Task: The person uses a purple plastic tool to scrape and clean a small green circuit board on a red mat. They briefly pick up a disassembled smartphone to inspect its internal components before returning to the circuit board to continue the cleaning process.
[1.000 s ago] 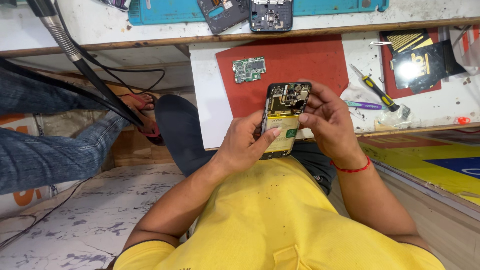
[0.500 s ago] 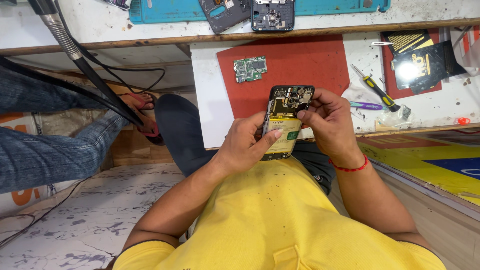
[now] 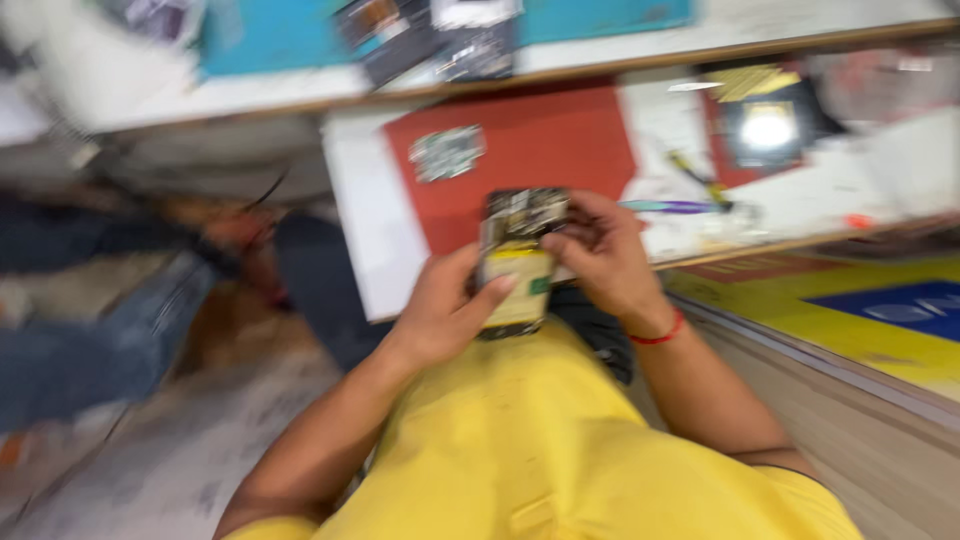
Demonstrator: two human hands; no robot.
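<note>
Gripped from both sides, an opened phone [image 3: 518, 262] is held above the lap, just in front of the red mat [image 3: 560, 160]. On the left, another person's jeans leg [image 3: 90, 340] is seen, blurred, well apart from the work. The left hand [image 3: 445, 310] is closed around the phone's lower left edge, the thumb laid on its yellow battery. The right hand [image 3: 600, 250] is clasped on the upper right edge, fingers curled over the exposed board. A loose circuit board [image 3: 446, 152] lies on the mat; a screwdriver [image 3: 700, 180] and a purple pen [image 3: 675, 207] lie farther right. Since the phone is held over the lap, not the mat, any loosened part could be dropped to the floor. Exposed contacts could be smudged or bent by the curled fingers.
</note>
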